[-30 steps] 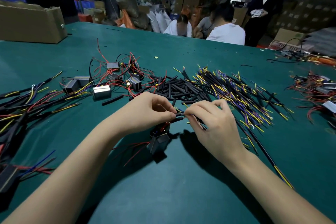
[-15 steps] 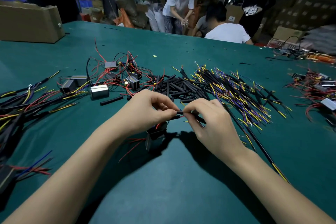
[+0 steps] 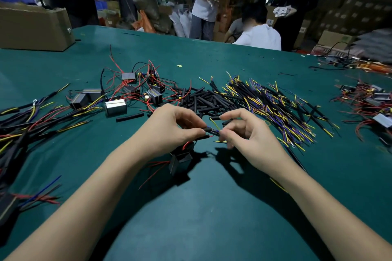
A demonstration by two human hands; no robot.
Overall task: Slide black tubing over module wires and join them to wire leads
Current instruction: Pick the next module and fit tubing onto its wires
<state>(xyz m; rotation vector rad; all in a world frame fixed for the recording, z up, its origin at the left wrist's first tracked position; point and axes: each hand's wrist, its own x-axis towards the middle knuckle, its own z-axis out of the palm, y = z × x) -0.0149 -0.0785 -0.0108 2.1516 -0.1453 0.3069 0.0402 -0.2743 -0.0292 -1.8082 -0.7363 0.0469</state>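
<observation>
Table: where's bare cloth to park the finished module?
Bare green table between the forearms, near edge. Another patch beyond the right hand, between wire leads and far-right modules. Crowded: tubing pile, left harnesses.

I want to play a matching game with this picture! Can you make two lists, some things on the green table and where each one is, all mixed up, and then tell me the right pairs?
Things:
1. cardboard box
2. pile of loose black tubing pieces
3. pile of yellow and purple wire leads
4. module with red wires

Places:
A. below the left hand
B. far left corner of the table
C. middle of the table, beyond both hands
D. right of the tubing pile

Pairs: 1-B, 2-C, 3-D, 4-A
</observation>
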